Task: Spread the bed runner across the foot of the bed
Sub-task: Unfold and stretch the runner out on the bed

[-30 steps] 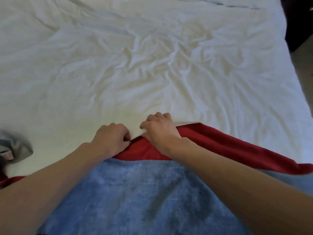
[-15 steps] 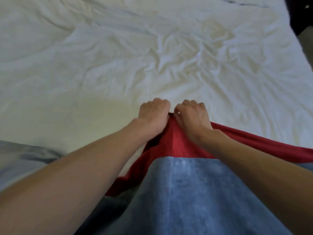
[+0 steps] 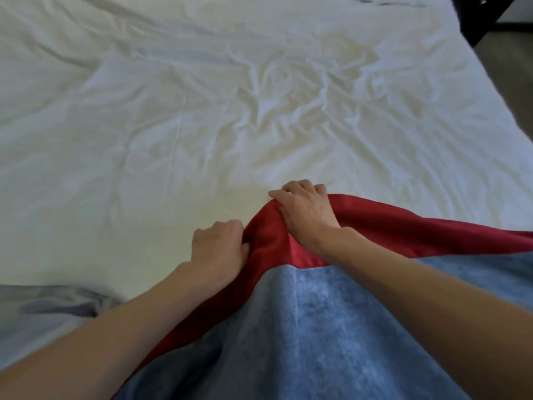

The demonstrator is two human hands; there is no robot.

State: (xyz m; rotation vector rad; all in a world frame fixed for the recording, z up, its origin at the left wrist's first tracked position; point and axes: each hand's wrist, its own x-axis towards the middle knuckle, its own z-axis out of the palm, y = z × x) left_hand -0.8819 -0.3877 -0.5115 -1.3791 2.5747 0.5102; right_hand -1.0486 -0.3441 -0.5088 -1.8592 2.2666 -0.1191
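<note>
Fingers (image 3: 302, 188) curled: left hand (image 3: 218, 249), right hand (image 3: 306, 216) grip bed runner (image 3: 317, 327), apparently red hem.

Both hands (image 3: 219, 249) (image 3: 307, 215) gripping bed runner (image 3: 288, 327)

**Bedroom, home or hotel rm**

A wide bed (image 3: 150, 116) w/ creased white bedding fills nearly the whole frame, top to centre. A red & blue bed runner (image 3: 317, 327) lies over it at bottom centre & lower right. Grey cloth (image 3: 43, 310) sits bunched at the lower left edge. Upper right corner: the bed's side drops to a strip of brownish floor (image 3: 513, 62), w/ a dark furniture piece (image 3: 473, 15) near the mattress. Home vs. hotel: can't tell.
</note>
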